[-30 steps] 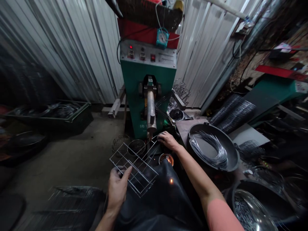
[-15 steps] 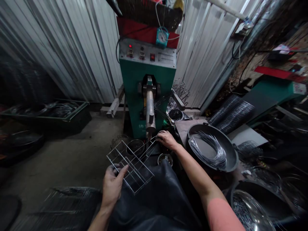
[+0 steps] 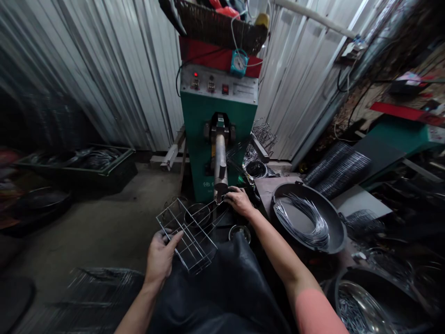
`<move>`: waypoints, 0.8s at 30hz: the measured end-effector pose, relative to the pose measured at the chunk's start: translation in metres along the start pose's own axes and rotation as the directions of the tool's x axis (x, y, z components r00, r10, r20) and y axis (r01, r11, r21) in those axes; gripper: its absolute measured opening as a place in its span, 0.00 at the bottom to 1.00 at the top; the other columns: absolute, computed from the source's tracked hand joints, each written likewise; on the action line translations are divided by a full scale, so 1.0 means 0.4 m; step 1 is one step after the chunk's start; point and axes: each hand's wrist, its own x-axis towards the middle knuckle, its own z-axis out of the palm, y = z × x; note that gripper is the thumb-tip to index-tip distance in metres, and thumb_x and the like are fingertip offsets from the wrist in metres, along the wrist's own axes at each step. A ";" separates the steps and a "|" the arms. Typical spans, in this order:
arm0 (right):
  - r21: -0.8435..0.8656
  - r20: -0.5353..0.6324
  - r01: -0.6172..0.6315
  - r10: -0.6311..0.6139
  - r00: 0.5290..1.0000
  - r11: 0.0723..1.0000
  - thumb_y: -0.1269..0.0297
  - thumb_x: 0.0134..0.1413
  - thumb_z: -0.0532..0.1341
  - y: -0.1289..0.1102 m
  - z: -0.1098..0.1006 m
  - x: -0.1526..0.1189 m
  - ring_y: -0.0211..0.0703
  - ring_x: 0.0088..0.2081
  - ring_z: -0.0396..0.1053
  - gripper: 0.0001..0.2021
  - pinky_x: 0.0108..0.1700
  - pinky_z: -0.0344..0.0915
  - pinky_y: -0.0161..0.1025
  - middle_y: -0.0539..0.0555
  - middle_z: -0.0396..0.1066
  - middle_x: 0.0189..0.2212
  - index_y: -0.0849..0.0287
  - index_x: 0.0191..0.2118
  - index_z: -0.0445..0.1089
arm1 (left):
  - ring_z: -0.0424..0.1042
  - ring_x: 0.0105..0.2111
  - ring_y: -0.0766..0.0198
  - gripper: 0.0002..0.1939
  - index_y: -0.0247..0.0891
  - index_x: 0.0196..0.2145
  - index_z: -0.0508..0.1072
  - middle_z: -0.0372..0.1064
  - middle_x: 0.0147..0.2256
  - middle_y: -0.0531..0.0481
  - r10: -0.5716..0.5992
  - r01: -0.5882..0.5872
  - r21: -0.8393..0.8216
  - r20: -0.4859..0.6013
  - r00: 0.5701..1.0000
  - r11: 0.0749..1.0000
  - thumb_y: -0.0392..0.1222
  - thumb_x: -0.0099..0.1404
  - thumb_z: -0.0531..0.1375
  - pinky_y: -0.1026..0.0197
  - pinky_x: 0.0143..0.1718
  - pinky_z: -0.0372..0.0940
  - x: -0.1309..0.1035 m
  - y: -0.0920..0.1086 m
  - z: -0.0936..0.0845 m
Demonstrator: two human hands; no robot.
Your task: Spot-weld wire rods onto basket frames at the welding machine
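My left hand [image 3: 160, 256] grips the near left edge of a wire rack [image 3: 188, 230], a grid of thin bright metal rods, with the thumb on top. The rack is tilted and reaches away toward a green machine [image 3: 195, 123]. Below the machine's thick metal arm [image 3: 220, 157], my right hand [image 3: 239, 201] is closed on the rack's far end, right beside the tip. Its fingertips are partly hidden, so the exact contact is hard to see. Under the rack lies a dark apron [image 3: 222, 283] over my lap.
At right, a round black pan [image 3: 335, 218] holds a coil of cut wires [image 3: 306, 227]. A metal bowl [image 3: 368, 297] of small metal pieces sits nearer. A small bowl [image 3: 239, 232] is by my knee. Stacked wire grids [image 3: 100, 297] lie lower left, and a green tray [image 3: 104, 171] further back.
The rack has turned and tilted slightly, its near corner shifting a little left and up. The right hand stays beside the machine's tip. The whole view has shifted slightly.
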 end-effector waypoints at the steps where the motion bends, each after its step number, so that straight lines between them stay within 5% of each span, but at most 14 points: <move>1: 0.003 -0.002 -0.005 0.005 1.000 1.000 0.64 0.56 0.59 0.000 0.000 0.003 0.48 0.54 0.59 0.05 0.50 0.51 0.46 0.55 0.74 0.38 0.57 0.36 0.72 | 0.65 0.24 0.68 0.28 0.36 0.33 0.64 0.65 0.24 0.56 -0.001 0.001 0.000 -0.002 1.000 1.000 0.52 0.38 0.69 0.65 0.26 0.59 0.001 0.007 0.003; 11: 0.181 -0.101 -0.057 0.076 0.992 0.982 0.62 0.56 0.58 0.009 0.005 -0.024 0.46 0.50 0.62 0.07 0.52 0.52 0.44 0.53 0.74 0.38 0.56 0.36 0.73 | 0.64 0.24 0.67 0.27 0.36 0.32 0.64 0.63 0.23 0.56 -0.037 0.034 0.053 0.056 0.998 0.998 0.54 0.39 0.68 0.64 0.27 0.58 0.016 0.024 0.007; 14: 0.395 -0.224 -0.149 0.252 0.941 0.906 0.57 0.58 0.55 0.013 0.021 -0.108 0.46 0.47 0.64 0.15 0.51 0.56 0.42 0.58 0.72 0.42 0.62 0.42 0.71 | 0.64 0.25 0.66 0.23 0.37 0.32 0.64 0.63 0.24 0.56 0.045 -0.057 0.106 0.115 0.992 0.993 0.54 0.45 0.65 0.63 0.28 0.59 0.019 0.013 -0.003; 16: 0.548 -0.208 -0.284 0.457 0.865 0.787 0.53 0.56 0.54 0.022 0.042 -0.180 0.47 0.44 0.67 0.19 0.48 0.60 0.42 0.60 0.72 0.41 0.65 0.42 0.70 | 0.63 0.25 0.66 0.19 0.38 0.32 0.63 0.62 0.24 0.57 0.157 -0.193 0.198 0.185 0.970 0.961 0.53 0.50 0.63 0.62 0.29 0.59 0.016 0.010 -0.011; 18: 0.615 -0.094 -0.430 0.603 0.792 0.661 0.49 0.51 0.56 0.037 0.066 -0.257 0.50 0.42 0.69 0.20 0.46 0.62 0.43 0.59 0.73 0.38 0.62 0.38 0.71 | 0.64 0.26 0.65 0.14 0.39 0.32 0.63 0.63 0.25 0.56 0.259 -0.364 0.317 0.327 0.909 0.876 0.49 0.54 0.60 0.62 0.30 0.60 0.009 0.010 -0.018; 20: 0.612 -0.027 -0.490 0.635 0.772 0.621 0.47 0.47 0.57 0.056 0.087 -0.334 0.55 0.41 0.69 0.19 0.45 0.64 0.46 0.60 0.74 0.36 0.59 0.34 0.72 | 0.67 0.30 0.64 0.10 0.39 0.33 0.64 0.66 0.29 0.54 0.314 -0.560 0.400 0.531 0.787 0.725 0.45 0.57 0.59 0.58 0.38 0.63 -0.004 0.010 -0.024; 22: 0.626 0.061 -0.562 0.684 0.727 0.541 0.47 0.43 0.60 0.080 0.097 -0.405 0.57 0.42 0.69 0.17 0.45 0.64 0.46 0.59 0.74 0.36 0.56 0.32 0.73 | 0.69 0.34 0.62 0.09 0.38 0.37 0.65 0.69 0.32 0.51 0.314 -0.742 0.437 0.708 0.632 0.508 0.41 0.58 0.59 0.50 0.49 0.58 -0.023 0.013 -0.030; 24: 0.607 0.157 -0.624 0.696 0.701 0.492 0.48 0.42 0.62 0.117 0.101 -0.454 0.56 0.43 0.69 0.16 0.44 0.66 0.46 0.59 0.73 0.37 0.54 0.33 0.73 | 0.71 0.36 0.60 0.12 0.36 0.40 0.66 0.71 0.33 0.48 0.263 -0.837 0.480 0.799 0.541 0.262 0.41 0.59 0.59 0.46 0.55 0.51 -0.046 0.022 -0.041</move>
